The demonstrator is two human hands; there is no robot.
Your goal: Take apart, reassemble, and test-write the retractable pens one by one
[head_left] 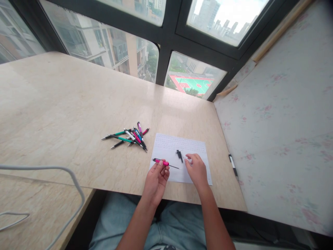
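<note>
My left hand (156,177) is closed on a pink pen (161,162), held level over the near left part of a white sheet of paper (169,144); its thin refill tip points right. My right hand (196,169) rests on the sheet with fingers curled around a small pale piece I cannot make out. A small black pen part (179,155) lies on the paper just left of that hand. A heap of several pens (130,136), green, pink, blue and white, lies on the table to the left of the sheet.
The beige marble-look table (65,114) stands against a dark-framed window (166,38). A black and white pen (233,165) lies off the table's right edge on a floral surface (281,121). A grey cable (66,173) loops at the near left. My jeans show below.
</note>
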